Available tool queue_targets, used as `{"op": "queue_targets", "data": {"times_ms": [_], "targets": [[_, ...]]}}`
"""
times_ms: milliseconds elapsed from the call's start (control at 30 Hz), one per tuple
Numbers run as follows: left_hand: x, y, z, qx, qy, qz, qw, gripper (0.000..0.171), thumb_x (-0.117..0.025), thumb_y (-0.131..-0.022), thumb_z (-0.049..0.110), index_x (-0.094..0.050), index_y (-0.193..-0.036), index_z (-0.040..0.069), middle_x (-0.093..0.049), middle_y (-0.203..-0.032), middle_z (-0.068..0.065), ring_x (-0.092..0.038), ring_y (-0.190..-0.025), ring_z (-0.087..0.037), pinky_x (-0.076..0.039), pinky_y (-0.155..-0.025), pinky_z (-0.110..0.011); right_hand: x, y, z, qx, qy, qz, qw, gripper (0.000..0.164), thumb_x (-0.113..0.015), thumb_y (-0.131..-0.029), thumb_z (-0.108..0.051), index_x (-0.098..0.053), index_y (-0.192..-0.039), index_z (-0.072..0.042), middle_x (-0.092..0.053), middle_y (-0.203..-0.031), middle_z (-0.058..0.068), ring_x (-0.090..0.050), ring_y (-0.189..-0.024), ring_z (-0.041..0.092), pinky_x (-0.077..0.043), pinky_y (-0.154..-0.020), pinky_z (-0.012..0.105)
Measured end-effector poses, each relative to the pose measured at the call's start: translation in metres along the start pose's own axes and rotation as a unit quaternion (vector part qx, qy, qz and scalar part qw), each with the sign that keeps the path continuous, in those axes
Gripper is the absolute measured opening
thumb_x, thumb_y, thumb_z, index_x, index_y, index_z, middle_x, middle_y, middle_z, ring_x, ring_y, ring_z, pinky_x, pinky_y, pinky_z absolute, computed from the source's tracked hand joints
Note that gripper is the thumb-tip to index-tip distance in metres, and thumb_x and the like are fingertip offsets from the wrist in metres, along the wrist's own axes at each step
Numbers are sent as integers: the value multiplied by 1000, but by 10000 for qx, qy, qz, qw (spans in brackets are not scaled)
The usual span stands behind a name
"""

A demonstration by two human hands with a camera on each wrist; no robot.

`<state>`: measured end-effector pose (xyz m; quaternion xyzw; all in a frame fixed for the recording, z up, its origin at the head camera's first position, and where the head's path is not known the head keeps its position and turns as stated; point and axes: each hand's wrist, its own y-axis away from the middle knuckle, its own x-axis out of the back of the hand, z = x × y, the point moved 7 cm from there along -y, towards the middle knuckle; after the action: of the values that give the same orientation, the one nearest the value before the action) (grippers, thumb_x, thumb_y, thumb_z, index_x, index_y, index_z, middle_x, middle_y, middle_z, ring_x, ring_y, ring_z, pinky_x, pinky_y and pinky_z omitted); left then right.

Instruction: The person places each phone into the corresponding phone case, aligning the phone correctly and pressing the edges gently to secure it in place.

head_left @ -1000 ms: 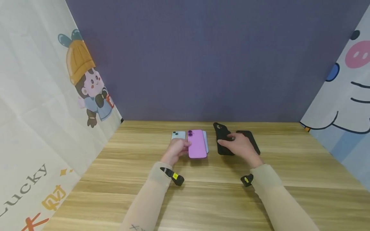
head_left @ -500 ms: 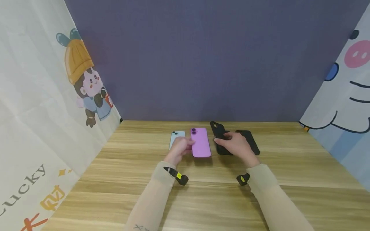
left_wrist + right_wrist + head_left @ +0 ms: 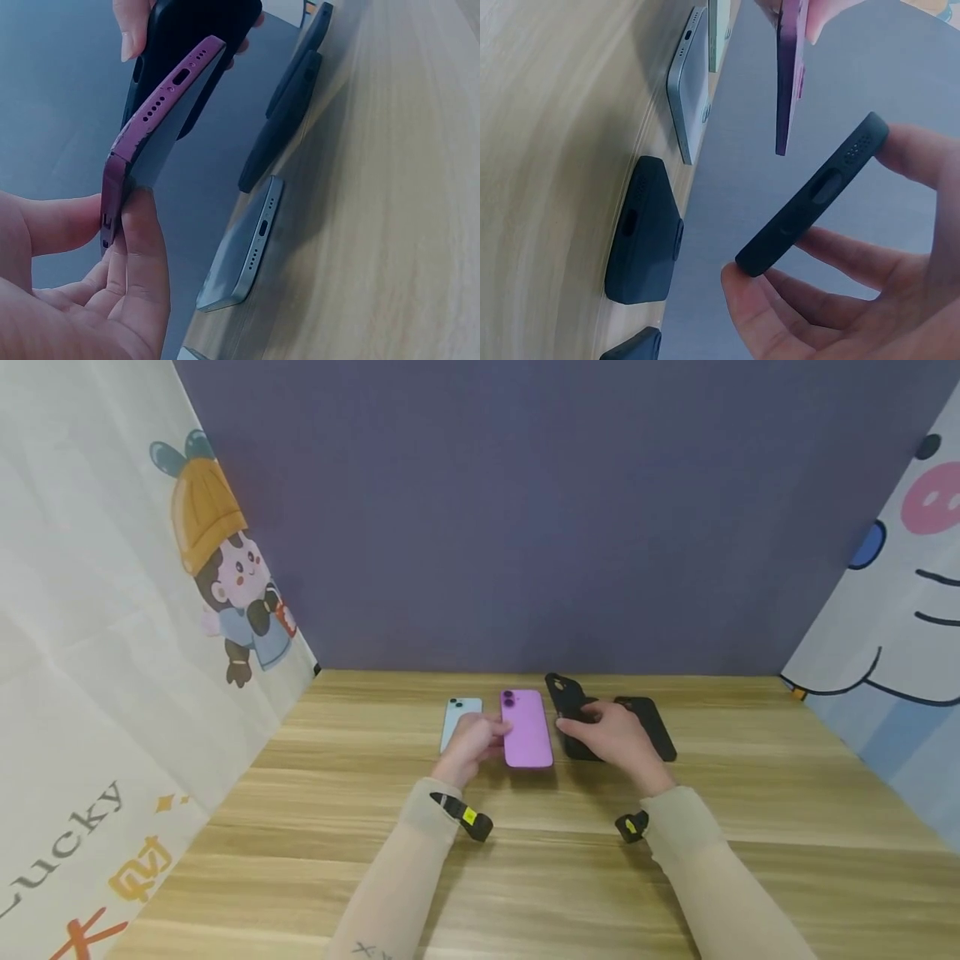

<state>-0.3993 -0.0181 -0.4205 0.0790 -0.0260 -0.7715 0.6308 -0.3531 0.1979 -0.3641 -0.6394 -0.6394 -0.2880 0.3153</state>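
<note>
In the head view my left hand (image 3: 471,742) pinches the left edge of a pinkish-purple phone (image 3: 528,731), camera side up, raised off the table. The left wrist view shows the thumb on one face and fingers on the other. My right hand (image 3: 618,737) grips a black phone case (image 3: 810,199) by its two long edges, tilted above the table. Phone and case are close but apart in the right wrist view. A pale blue phone (image 3: 692,82) lies beneath, hidden from the head view by the purple phone. Left of it lies a light mint phone (image 3: 456,722), partly behind my left hand.
Two more black cases lie on the wooden table (image 3: 540,877): one (image 3: 641,232) below the held case, another (image 3: 654,727) to its right. A dark panel (image 3: 480,518) closes off the back. Printed curtains (image 3: 82,577) hang at both sides.
My left hand has carried the purple phone rightward, nearer the black case, and it now covers the blue phone. The held case shifted slightly left at first, then stayed about still.
</note>
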Motion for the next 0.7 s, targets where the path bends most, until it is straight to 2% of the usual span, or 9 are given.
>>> {"op": "queue_targets", "data": {"times_ms": [167,700], "targets": [[2,-1,0,-4,3,72,10000,29,-66,-91,2,-65,-119,-8,-70,-106,-17,-69,-91,-24,-57,-90,-41,-2,0,-2,28,38,33,10000,80,-63,-92,-60,-53,-143,1,-55,-141,27,-55,-126,45,-46,-100,58],[1,-3,4,-53,-188,6,9998,33,-66,-93,4,-63,-123,-8,-71,-110,-18,-70,-96,-25,-55,-93,-42,-4,1,-10,107,126,46,9999,78,-62,-93,-59,-54,-141,3,-56,-140,27,-56,-125,45,-47,-99,58]]}}
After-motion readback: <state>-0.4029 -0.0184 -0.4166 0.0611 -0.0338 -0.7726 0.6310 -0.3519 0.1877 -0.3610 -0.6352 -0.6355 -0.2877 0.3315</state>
